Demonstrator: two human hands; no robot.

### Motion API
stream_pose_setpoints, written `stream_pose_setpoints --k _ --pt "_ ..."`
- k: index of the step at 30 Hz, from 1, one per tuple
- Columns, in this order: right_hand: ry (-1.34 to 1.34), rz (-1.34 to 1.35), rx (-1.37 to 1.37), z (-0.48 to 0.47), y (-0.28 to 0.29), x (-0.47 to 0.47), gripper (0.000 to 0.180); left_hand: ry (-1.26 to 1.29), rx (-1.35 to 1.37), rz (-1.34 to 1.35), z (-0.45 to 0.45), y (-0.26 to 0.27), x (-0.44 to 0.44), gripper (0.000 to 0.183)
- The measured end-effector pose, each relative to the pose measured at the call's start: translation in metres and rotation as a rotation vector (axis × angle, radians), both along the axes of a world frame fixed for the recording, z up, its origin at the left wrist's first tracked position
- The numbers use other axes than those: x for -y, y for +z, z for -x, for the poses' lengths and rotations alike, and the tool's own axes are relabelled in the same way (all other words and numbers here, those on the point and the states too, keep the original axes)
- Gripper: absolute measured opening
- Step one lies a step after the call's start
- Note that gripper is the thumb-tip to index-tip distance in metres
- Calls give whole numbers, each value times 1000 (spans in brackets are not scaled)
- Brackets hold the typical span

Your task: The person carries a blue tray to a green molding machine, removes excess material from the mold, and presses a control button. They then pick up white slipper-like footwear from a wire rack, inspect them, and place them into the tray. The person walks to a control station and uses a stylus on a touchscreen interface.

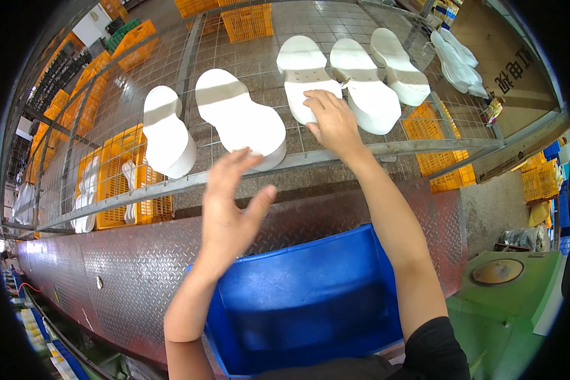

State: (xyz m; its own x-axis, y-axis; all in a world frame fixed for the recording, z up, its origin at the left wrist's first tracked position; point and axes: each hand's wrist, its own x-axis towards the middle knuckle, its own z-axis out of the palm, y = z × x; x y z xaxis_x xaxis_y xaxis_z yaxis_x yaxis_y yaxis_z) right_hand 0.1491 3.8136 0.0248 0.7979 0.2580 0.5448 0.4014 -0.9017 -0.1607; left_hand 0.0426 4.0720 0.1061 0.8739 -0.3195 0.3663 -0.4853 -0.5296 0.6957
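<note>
My right hand (332, 118) lies over the near end of a thick white shoe sole (303, 57), fingers slightly bent; it is not closed around it. My left hand (228, 204), blurred, hovers with fingers apart in front of the near end of another white sole (240, 109). Further left on the wire rack (285, 163) rests a narrower white sole (167, 137). Right of my right hand are a white sole (375, 102) with a small tag-like bit at its edge and a further white sole (401, 71). Dark holes dot the soles' middles on the right.
A blue plastic bin (308, 280) stands right before me on red diamond-plate metal (133, 280). Orange crates (118, 180) sit below and beyond the rack. Wrapped white soles (456, 66) lie by a cardboard sheet (513, 52). Green machinery (508, 304) is at right.
</note>
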Motion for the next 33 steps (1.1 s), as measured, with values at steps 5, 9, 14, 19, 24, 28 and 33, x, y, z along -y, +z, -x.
stream_pose_setpoints --k 5,9,14,19,24,28,33 --pt "75 -949 -22 -9 11 15 42 -34 -48 12 30 -21 27 47" --pt "196 -1684 -122 -7 23 45 40 -23 -123 -43 31 -53 30 44" --pt "383 -1979 -231 1 23 63 38 -120 -338 97 29 -77 30 41" --pt "458 -2094 -265 9 31 51 39 32 -409 404 8 -79 28 42" --pt "528 -2075 -425 19 40 19 41 113 -356 628 -8 -69 13 37" --pt "475 -2094 -532 22 43 -7 36 153 -372 648 -10 -62 7 36" --pt "563 -1974 -450 28 55 -27 36 153 -370 657 -11 -64 6 34"
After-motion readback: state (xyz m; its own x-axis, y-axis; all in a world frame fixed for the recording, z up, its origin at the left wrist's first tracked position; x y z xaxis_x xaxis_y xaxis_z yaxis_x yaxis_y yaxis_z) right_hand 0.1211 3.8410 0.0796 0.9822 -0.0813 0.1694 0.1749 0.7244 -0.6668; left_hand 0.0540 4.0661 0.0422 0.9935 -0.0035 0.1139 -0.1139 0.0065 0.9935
